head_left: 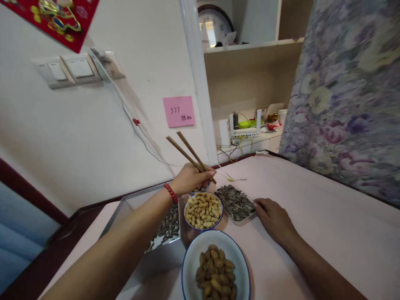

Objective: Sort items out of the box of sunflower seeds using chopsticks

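Observation:
My left hand (191,180) is closed around a pair of wooden chopsticks (190,156), over a small bowl (201,191) that it mostly hides. The chopsticks' lower tips are beside the seeds, with nothing visible between them. With thumb and fingers, my right hand (274,217) grips the right edge of a shallow clear container (245,221) of striped sunflower seeds (233,201). Peanuts in the shell (203,209) fill a blue-rimmed bowl (203,229) left of it. Nearest me, a larger white bowl (191,260) holds brown, almond-like nuts (215,271).
A grey box (156,266) with loose sunflower seeds (169,225) inside stands left, under my left forearm. A white cable (150,148) runs down the wall onto the pink-covered table (337,216). Behind are a router (245,134) on a shelf and a floral curtain (346,96).

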Action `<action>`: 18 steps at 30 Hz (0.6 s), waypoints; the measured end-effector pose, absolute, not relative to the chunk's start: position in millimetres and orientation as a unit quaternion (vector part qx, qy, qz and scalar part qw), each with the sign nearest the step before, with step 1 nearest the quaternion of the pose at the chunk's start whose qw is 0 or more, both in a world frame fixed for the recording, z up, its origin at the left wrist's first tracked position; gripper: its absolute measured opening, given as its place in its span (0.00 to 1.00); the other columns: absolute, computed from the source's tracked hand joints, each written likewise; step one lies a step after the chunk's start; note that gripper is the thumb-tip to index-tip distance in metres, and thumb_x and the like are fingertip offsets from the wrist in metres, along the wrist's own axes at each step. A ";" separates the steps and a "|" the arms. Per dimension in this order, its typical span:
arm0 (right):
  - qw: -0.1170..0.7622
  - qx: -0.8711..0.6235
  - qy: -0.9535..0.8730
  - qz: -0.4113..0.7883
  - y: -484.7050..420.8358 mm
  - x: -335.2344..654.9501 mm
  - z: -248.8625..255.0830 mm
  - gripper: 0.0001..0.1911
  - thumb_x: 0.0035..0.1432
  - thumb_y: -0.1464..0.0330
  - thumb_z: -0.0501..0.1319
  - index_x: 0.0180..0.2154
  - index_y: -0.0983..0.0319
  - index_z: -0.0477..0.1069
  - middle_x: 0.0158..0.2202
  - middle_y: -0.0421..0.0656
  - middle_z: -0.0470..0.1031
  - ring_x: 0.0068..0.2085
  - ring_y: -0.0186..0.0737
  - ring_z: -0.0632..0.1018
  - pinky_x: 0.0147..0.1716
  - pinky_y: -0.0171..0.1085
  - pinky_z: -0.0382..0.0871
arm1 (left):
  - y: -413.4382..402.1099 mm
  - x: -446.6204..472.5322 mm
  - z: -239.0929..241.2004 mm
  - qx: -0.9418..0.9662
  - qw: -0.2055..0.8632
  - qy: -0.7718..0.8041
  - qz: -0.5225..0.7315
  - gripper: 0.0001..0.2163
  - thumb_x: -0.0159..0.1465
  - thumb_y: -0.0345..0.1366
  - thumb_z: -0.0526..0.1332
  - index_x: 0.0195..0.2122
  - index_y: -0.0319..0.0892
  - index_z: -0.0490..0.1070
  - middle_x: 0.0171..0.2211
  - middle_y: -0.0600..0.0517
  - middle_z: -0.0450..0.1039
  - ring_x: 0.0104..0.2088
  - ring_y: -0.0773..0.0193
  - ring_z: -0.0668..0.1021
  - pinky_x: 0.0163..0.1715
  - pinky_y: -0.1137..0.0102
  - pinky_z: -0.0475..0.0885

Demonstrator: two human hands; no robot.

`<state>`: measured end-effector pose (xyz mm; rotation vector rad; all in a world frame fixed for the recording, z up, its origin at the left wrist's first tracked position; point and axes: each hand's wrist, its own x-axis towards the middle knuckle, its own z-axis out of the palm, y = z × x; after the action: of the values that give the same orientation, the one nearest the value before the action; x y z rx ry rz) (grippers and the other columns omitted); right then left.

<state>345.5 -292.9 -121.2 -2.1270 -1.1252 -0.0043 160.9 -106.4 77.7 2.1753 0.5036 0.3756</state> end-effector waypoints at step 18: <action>0.353 -0.840 -0.411 0.038 -295.9 364.1 -148.8 0.27 0.59 0.47 0.46 0.44 0.57 0.73 0.49 0.45 0.74 0.50 0.50 0.72 0.53 0.47 0.64 | -28.2 -26.9 42.2 0.865 0.325 0.367 0.107 0.12 0.56 0.40 0.63 0.35 0.38 0.78 0.30 0.48 0.79 0.30 0.62 0.78 0.30 0.71 0.71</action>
<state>364.1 -295.9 -148.8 -2.1724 -1.0630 0.0973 -26.9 -28.2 42.2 2.2669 0.9634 0.2798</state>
